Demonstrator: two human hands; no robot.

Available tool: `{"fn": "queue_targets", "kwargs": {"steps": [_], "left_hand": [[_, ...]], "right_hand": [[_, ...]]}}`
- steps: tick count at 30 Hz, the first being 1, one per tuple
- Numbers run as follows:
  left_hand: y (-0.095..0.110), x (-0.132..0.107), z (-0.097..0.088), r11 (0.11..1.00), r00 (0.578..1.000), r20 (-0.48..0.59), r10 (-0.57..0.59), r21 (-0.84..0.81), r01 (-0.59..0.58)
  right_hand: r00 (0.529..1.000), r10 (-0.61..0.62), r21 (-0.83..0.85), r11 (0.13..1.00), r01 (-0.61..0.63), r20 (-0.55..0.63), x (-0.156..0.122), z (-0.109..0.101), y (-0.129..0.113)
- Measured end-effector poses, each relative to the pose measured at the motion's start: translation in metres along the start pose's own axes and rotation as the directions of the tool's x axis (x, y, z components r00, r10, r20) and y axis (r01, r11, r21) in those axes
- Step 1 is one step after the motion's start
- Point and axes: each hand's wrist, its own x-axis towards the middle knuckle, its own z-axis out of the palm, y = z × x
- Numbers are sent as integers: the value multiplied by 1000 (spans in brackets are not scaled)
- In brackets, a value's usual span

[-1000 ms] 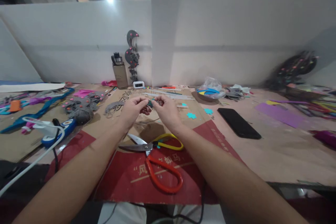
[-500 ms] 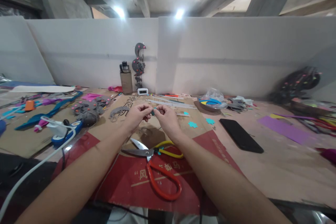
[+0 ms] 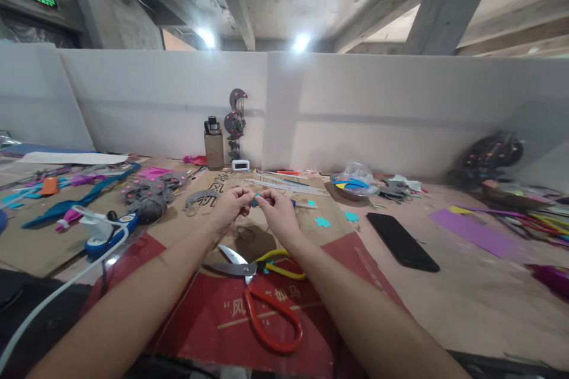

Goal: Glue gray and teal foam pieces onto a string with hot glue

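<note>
Both hands meet above the cardboard, fingertips pinched close together. Between them shows a small teal piece [image 3: 254, 202], too small to make out fully. My left hand [image 3: 233, 208] is closed on its left side, and my right hand [image 3: 276, 211] is closed on its right side. Below the hands lie scissors [image 3: 249, 270] with one red and one yellow handle, blades spread, on red printed cardboard [image 3: 200, 320]. Right of my right hand are turquoise flower-shaped cutouts, one nearer [image 3: 322, 222] and one farther [image 3: 351, 217].
A black phone [image 3: 402, 241] lies at the right, beside a purple sheet [image 3: 471, 231]. At the back stand a bottle [image 3: 214, 148] and a small white clock [image 3: 240, 165]. Grey yarn [image 3: 151, 208] and a blue power strip [image 3: 111, 237] with a white cable sit at left.
The view has tilted up slightly, so the table things appear lower. My hands stay together at the small teal piece, with only slight finger movement.
</note>
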Motion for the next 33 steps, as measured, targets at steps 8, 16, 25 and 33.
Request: {"fn": "queue_targets", "kwargs": {"steps": [8, 16, 25, 33], "left_hand": [[-2, 0, 0, 994, 996, -5, 88, 62, -87], [5, -6, 5, 997, 1000, 27, 14, -82, -12], [8, -10, 10, 1000, 999, -41, -21, -13, 21], [8, -8, 10, 1000, 998, -64, -3, -3, 3]], "right_hand": [[1000, 17, -2, 1000, -17, 3, -1, -1, -5], [997, 52, 92, 995, -46, -64, 2, -3, -3], [998, 37, 50, 998, -34, -60, -1, 0, -3], [999, 15, 42, 999, -13, -34, -1, 2, -1]]}}
